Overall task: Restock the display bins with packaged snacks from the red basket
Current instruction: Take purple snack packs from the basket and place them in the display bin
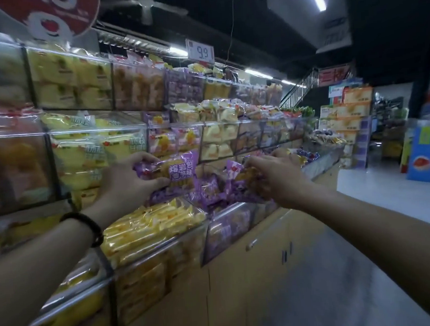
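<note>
Left hand: fingers curled around a purple plastic snack packet, thumb beneath.
Right hand: pinching second purple packet, above clear acrylic bin.

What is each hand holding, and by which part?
The left hand grips a purple snack packet by its left end. The right hand pinches a second purple packet by its right end.

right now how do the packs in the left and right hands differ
Left pack faces the camera, lettering readable; right pack is mostly hidden by fingers. Left pack is held above the bin; right pack sits lower, against its pile. Both are purple.
</note>
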A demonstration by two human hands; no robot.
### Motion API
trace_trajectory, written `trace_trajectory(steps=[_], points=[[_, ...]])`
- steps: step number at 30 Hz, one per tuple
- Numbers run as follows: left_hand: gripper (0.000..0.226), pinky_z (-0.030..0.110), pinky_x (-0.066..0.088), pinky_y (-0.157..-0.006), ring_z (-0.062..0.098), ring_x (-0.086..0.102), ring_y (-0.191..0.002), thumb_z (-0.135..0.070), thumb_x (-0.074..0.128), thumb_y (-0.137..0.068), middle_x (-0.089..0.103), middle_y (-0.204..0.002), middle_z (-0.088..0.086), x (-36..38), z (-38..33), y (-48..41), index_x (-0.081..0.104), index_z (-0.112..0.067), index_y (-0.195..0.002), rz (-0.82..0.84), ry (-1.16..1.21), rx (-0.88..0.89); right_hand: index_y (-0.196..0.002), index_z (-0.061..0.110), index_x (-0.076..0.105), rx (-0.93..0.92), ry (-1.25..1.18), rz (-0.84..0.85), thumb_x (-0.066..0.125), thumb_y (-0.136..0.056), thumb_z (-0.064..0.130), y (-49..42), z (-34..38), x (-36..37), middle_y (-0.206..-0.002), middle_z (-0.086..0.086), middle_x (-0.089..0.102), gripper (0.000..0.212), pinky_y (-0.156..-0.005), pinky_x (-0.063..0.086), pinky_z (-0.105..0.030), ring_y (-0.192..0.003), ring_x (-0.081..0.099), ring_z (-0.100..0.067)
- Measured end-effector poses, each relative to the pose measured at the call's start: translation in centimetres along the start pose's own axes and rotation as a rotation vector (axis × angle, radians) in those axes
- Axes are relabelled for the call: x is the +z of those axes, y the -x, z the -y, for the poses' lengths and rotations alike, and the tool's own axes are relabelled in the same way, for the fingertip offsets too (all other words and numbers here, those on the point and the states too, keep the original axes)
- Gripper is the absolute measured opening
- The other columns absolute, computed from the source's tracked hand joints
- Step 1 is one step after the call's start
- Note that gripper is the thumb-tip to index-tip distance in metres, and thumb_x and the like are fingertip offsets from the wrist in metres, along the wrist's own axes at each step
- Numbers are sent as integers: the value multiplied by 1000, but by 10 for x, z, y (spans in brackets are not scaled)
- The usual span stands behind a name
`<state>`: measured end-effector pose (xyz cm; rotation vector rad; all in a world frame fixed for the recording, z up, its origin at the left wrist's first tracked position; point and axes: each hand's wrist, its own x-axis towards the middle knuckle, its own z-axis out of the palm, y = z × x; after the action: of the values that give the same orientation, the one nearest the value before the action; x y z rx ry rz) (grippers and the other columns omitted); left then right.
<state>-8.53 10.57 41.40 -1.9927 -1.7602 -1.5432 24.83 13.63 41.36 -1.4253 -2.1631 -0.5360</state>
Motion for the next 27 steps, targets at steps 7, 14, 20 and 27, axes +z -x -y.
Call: trace_trajectory(steps=[7,14,20,27], points=[[43,15,43,-51,1,61,-63,-43,94,-71,67,-75,-13,52,47,-32,74,-27,-105,-137,14,118,-130,41,59,-41,-14,145,69,-96,33,-86,21,53,-132,-4,47,37,-91,52,-48,-129,38,-27],[40,19,37,-55,-8,55,-69,-41,97,-67,61,-76,-25,68,88,-40,74,-31,-99,-133,-16,132,-124,49,64,-109,139,194,76,-91,35,-141,21,118,-130,-4,46,38,-85,55,-41,-119,51,-27],[40,11,30,-54,-12,51,-68,-42,97,-65,55,-73,-29,81,81,-39,73,-34,-97,-174,-34,181,-127,40,69,-25,139,323,73,-94,36,-157,38,179,-143,-7,46,34,-89,59,-47,-111,65,-33],[42,22,42,-55,6,66,-69,-48,95,-64,69,-79,-15,87,87,-42,70,-35,-96,-114,50,147,-137,25,65,8,-77,359,73,-93,11,-157,31,193,-136,-6,64,48,-94,52,-38,-116,64,-29]])
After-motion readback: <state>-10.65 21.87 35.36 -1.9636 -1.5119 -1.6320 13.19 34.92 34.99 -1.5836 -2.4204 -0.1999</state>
